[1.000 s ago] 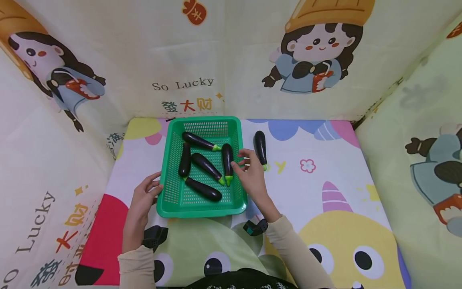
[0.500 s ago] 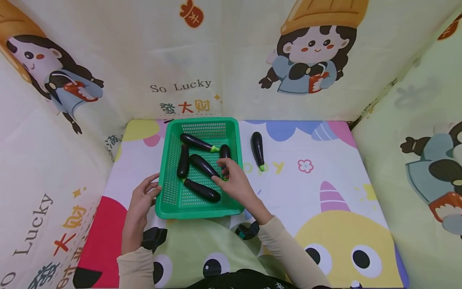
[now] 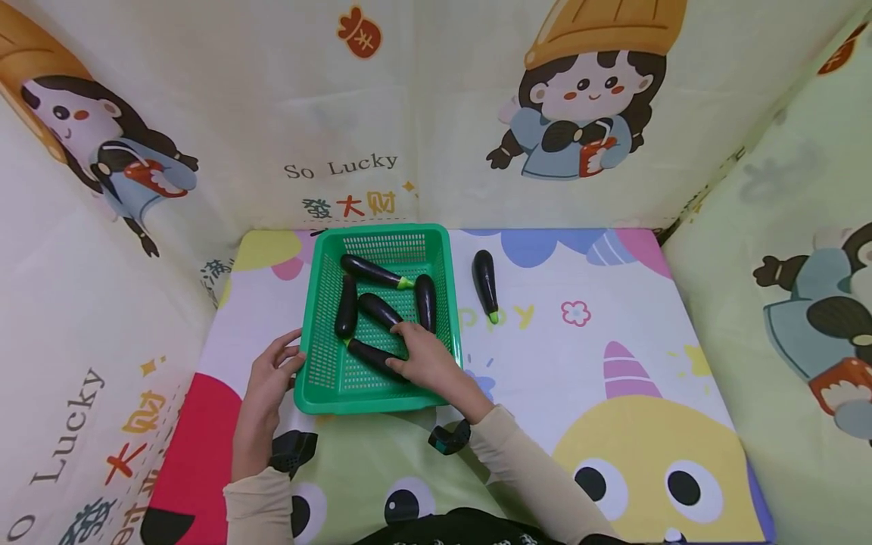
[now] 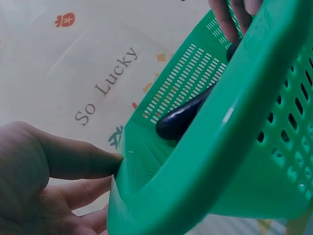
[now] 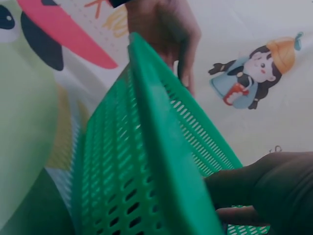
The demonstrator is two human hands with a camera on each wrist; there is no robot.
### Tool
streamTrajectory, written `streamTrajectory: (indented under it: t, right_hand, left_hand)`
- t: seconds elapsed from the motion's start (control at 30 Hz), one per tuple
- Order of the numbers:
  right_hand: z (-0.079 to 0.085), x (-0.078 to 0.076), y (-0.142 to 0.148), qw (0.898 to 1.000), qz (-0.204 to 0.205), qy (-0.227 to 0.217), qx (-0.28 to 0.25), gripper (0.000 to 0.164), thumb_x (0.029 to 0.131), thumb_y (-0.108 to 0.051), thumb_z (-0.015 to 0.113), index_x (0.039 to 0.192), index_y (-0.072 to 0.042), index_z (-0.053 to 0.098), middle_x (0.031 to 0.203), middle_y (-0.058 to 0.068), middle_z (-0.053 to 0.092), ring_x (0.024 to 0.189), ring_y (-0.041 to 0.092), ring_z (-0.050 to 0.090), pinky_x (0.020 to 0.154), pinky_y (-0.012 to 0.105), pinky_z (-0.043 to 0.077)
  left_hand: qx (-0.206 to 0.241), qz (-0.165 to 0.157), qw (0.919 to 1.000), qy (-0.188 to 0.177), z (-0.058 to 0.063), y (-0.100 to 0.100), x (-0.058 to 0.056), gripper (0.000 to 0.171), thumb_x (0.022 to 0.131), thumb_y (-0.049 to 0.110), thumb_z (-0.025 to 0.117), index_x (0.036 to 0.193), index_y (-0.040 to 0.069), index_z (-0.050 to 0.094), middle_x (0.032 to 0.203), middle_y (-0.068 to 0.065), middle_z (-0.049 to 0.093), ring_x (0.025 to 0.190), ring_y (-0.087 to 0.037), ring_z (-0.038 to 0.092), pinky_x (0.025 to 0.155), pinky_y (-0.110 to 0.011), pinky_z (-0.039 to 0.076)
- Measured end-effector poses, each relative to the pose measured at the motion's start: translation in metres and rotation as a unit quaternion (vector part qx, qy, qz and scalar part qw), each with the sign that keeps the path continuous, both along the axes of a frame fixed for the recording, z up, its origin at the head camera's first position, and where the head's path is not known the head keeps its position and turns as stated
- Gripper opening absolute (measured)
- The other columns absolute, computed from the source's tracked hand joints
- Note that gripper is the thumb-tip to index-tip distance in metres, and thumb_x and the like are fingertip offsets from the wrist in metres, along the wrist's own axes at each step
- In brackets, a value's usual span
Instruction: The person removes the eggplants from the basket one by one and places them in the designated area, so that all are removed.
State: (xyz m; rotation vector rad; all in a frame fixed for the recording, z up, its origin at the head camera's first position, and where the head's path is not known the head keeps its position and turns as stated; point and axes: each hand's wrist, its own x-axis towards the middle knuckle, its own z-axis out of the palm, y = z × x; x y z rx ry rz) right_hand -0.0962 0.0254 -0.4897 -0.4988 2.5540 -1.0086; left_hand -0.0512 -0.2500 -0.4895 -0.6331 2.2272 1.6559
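Note:
A green plastic basket (image 3: 313,318) holds several dark purple eggplants with green stems. My left hand (image 3: 267,386) touches the basket's left rim; in the left wrist view its extended fingers (image 4: 78,156) meet the outer edge. Inside the basket, my right hand (image 3: 429,362) reaches over the right end of the front eggplant (image 3: 371,356), thumb and fingers apart on either side of it. The middle eggplant (image 3: 378,309) lies just beyond those fingertips, its stem end covered. The right-side eggplant (image 3: 425,301) is partly hidden by the hand.
One more eggplant (image 3: 485,284) lies on the printed tablecloth (image 3: 538,363), right of the basket. Two other eggplants, the back one (image 3: 371,270) and the left one (image 3: 346,306), lie in the basket. Printed cloth walls (image 3: 450,189) enclose the table's back and sides.
My right hand has moved left and toward me, from the basket's right rim, over the right-side eggplant, down to the front eggplant. My left hand stays at the rim.

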Motion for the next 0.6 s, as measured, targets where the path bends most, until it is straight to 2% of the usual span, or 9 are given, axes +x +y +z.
streamTrajectory:
  t: [0.2, 0.33, 0.43, 0.6]
  right_hand:
    - [-0.007, 0.003, -0.003, 0.999, 0.016, -0.004, 0.049, 0.049, 0.098, -0.025, 0.074, 0.141, -0.008, 0.057, 0.133, 0.016, 0.066, 0.111, 0.029, 0.068, 0.096, 0.044, 0.056]
    - [-0.010, 0.004, -0.005, 0.998, 0.023, -0.008, 0.057, 0.048, 0.098, -0.023, 0.074, 0.141, -0.008, 0.058, 0.125, 0.014, 0.068, 0.093, 0.022, 0.065, 0.086, 0.038, 0.055]
    - [-0.012, 0.005, -0.006, 0.998, 0.024, -0.010, 0.056, 0.047, 0.098, -0.023, 0.074, 0.140, -0.008, 0.057, 0.122, 0.014, 0.068, 0.088, 0.020, 0.061, 0.082, 0.036, 0.053]
    - [-0.015, 0.004, -0.007, 0.998, 0.025, -0.013, 0.054, 0.046, 0.098, -0.021, 0.074, 0.139, -0.006, 0.059, 0.121, 0.013, 0.069, 0.088, 0.019, 0.061, 0.082, 0.035, 0.053]
  left_hand:
    - [-0.003, 0.001, 1.0000, 0.001, -0.002, 0.000, 0.001, 0.060, 0.110, 0.030, 0.051, 0.165, 0.022, 0.031, 0.151, -0.011, 0.047, 0.108, -0.009, 0.055, 0.085, -0.019, 0.054]
    - [-0.005, -0.003, 1.0000, 0.001, -0.002, 0.000, 0.002, 0.060, 0.110, 0.030, 0.051, 0.166, 0.021, 0.030, 0.152, -0.013, 0.046, 0.107, -0.009, 0.055, 0.083, -0.019, 0.054]
    - [-0.005, -0.002, 1.0000, 0.000, -0.002, 0.000, 0.001, 0.060, 0.109, 0.030, 0.052, 0.165, 0.022, 0.030, 0.152, -0.013, 0.047, 0.107, -0.009, 0.055, 0.083, -0.019, 0.054]
    - [-0.004, 0.002, 1.0000, -0.001, -0.002, -0.001, 0.001, 0.060, 0.110, 0.029, 0.051, 0.165, 0.023, 0.031, 0.152, -0.012, 0.047, 0.108, -0.010, 0.055, 0.083, -0.019, 0.054]
